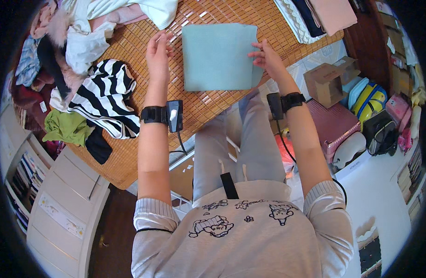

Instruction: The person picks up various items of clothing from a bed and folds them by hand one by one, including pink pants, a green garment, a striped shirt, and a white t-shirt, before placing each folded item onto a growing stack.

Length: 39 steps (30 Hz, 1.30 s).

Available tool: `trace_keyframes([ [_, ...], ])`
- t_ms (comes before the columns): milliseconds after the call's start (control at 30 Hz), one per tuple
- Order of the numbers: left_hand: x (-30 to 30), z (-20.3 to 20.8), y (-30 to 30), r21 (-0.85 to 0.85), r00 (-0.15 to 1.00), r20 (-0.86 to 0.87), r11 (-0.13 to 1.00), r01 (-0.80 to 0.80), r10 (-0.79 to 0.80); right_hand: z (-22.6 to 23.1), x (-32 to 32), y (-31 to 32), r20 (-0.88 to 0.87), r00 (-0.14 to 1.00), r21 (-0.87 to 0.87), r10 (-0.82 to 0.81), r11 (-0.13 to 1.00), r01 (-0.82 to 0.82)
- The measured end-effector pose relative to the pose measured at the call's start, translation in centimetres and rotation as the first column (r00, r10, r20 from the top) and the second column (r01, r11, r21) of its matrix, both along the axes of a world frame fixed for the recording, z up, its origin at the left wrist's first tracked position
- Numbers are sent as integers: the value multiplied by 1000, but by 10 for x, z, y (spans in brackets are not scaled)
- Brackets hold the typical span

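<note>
A: From where I stand, going by the head view, the teal folded cloth (217,56) lies flat at the upper centre of the frame, on the woven mat (134,46); is anyone gripping it?

B: Not that I can see; the left hand (159,51) is beside its left edge, apart from it, fingers loosely curled around nothing; the right hand (268,56) has its fingers spread, their tips overlapping the right edge; whether they press on it, I cannot tell.

A: So what could spoil it?

B: The lower right corner, I'd say; it sits near the mat's slanting edge, just above the grey trousers (217,153); a tug toward the body could slide it over the side, since the mat looks smooth and nothing visible weighs the cloth down.

A: And the fold itself?

B: A layer pokes out along the right side; if the right fingers catch only that layer, the packet might open or skew; lifting from one side alone could do the same.

A: What about that black cable (287,143) below the right wrist?

B: It hangs well apart from the cloth, so a lesser worry; a long sideways reach toward the folded stack (331,16) at the upper right might pull it taut; the striped garment (106,99) at left looks too far off to interfere.
</note>
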State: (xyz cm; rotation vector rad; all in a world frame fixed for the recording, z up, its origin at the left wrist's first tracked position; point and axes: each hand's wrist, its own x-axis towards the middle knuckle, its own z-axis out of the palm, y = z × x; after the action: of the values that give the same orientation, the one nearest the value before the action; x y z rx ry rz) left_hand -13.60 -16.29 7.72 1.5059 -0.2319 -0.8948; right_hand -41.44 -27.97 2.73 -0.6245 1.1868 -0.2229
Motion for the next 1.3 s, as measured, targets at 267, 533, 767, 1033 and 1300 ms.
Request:
trace_keyframes([
  [267, -41, -72, 56, 223, 943, 153, 940, 258, -295, -32, -11, 69, -446, 893, -573, 60, 747, -337],
  [533, -81, -59, 89, 712, 629, 485, 692, 119, -607, -13, 14, 45, -679, 733, -703, -34, 318, -636],
  [767, -118, -74, 114, 761, 768, 522, 609, -223, -371, -8, 76, -32, -668, 713, -740, 213, -83, -668],
  [1033, -191, -94, 100, 761, 945, 321, 612, -217, -65, -28, 92, -40, -778, 386, -534, 497, -199, -822],
  [1300, -212, -96, 83, 524, 954, 120, 799, -295, 274, -18, 60, -49, -689, 371, -342, 623, 171, -924],
])
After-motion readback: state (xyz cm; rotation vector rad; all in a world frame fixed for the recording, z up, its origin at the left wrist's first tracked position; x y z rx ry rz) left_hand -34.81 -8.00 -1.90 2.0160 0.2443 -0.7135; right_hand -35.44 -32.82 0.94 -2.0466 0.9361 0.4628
